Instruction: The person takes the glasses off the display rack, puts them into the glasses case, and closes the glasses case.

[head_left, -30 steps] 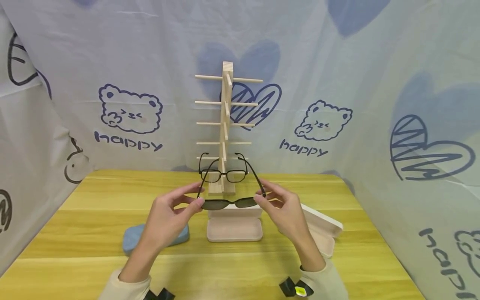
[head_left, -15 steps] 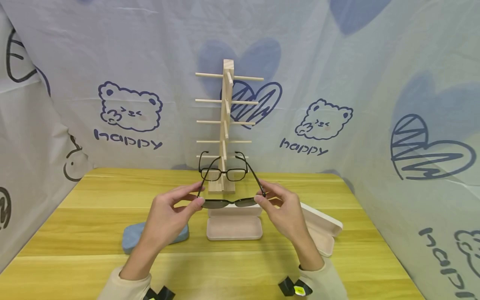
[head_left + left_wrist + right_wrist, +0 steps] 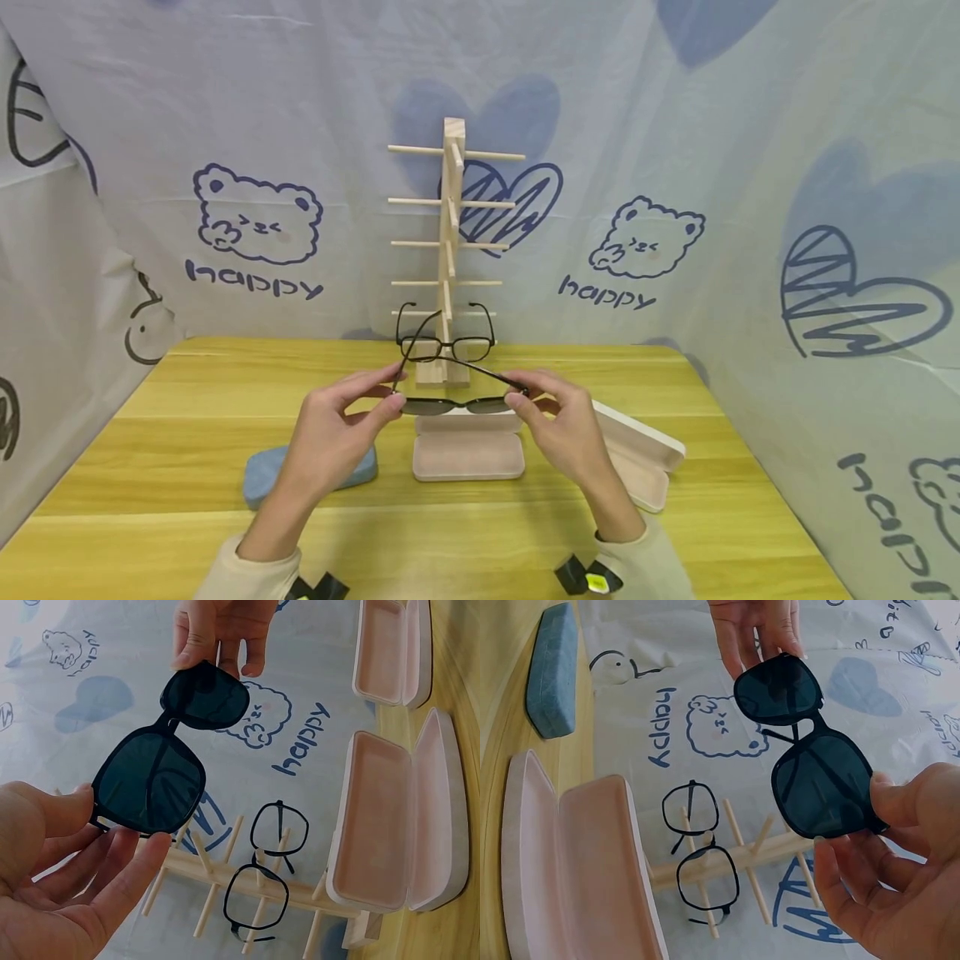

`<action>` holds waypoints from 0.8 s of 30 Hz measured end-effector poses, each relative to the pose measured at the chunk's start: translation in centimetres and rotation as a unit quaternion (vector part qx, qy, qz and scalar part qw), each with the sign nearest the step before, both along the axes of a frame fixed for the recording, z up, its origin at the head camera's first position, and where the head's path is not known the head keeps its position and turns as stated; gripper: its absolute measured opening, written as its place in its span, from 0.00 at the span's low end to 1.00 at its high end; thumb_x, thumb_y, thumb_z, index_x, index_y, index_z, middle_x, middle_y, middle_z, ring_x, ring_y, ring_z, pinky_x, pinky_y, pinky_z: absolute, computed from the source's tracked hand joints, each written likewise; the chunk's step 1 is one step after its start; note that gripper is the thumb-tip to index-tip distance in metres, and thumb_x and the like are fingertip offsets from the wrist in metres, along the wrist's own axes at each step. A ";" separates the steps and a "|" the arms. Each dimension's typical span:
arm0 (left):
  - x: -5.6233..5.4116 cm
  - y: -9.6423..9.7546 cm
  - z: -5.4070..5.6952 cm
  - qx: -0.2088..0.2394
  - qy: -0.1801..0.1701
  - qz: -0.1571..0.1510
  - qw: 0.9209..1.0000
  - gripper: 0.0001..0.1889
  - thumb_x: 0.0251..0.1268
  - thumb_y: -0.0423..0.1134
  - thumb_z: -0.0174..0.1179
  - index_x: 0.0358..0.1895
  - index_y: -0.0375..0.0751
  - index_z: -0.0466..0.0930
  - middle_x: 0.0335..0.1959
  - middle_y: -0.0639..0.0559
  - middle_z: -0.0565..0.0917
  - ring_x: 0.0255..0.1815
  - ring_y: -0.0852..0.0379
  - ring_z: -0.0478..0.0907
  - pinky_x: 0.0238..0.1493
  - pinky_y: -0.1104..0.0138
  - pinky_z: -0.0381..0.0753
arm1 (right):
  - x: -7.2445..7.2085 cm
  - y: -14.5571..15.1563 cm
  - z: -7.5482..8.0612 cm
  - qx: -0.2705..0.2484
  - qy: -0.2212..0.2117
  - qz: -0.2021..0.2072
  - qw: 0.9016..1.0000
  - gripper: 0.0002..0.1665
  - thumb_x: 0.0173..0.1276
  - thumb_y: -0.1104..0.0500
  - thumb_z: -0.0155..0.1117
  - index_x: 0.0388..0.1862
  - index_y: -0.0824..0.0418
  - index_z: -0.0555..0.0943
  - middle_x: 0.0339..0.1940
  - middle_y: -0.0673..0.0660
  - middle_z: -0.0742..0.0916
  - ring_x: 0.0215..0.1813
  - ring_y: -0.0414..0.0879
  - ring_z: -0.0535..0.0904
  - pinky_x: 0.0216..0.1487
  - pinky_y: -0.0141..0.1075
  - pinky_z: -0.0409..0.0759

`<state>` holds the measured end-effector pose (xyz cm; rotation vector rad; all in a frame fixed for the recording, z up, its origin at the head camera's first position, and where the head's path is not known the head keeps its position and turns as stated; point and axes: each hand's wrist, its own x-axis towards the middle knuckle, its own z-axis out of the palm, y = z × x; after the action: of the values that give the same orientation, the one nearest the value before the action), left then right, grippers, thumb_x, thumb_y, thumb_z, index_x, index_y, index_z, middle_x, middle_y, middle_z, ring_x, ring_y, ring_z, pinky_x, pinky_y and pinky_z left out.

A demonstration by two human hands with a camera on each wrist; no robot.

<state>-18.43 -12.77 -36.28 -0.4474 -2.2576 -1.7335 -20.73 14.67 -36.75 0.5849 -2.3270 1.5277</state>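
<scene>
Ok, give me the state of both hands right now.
Left hand: holding the sunglasses at one end.
Right hand: holding the same sunglasses at the other end.

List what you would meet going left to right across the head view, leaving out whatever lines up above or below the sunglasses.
Blue case → left hand → sunglasses → right hand → angled open case.

The sunglasses (image 3: 431,407) look like smooth plastic, their lenses (image 3: 154,780) glossy; the rack (image 3: 450,225) is matt bare wood. The table (image 3: 420,533) shows wood grain, the left case (image 3: 262,473) looks matt, the far curtain (image 3: 352,125) creased cloth.
</scene>
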 end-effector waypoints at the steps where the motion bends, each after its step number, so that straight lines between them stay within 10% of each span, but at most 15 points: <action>1: 0.0 0.0 0.0 0.000 -0.001 0.000 1.000 0.22 0.72 0.34 0.66 0.66 0.34 0.80 0.63 0.41 0.84 0.50 0.70 0.83 0.51 0.70 0.88 | 0.0 0.0 0.0 0.002 0.004 0.000 1.000 0.15 0.72 0.64 0.69 0.55 0.66 0.87 0.52 0.64 0.89 0.45 0.39 0.83 0.46 0.30 0.87; 24: -0.2 0.0 -0.1 0.015 -0.009 -0.010 1.000 0.22 0.71 0.33 0.66 0.66 0.36 0.80 0.64 0.40 0.84 0.46 0.62 0.89 0.48 0.68 0.90 | 0.0 0.0 -0.1 0.030 0.043 0.009 0.999 0.11 0.73 0.63 0.66 0.52 0.63 0.87 0.51 0.60 0.90 0.45 0.36 0.81 0.49 0.35 0.87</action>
<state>-18.61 -12.73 -36.38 -0.4513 -2.2447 -1.7856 -20.74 14.70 -36.87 0.6749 -2.3143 1.4160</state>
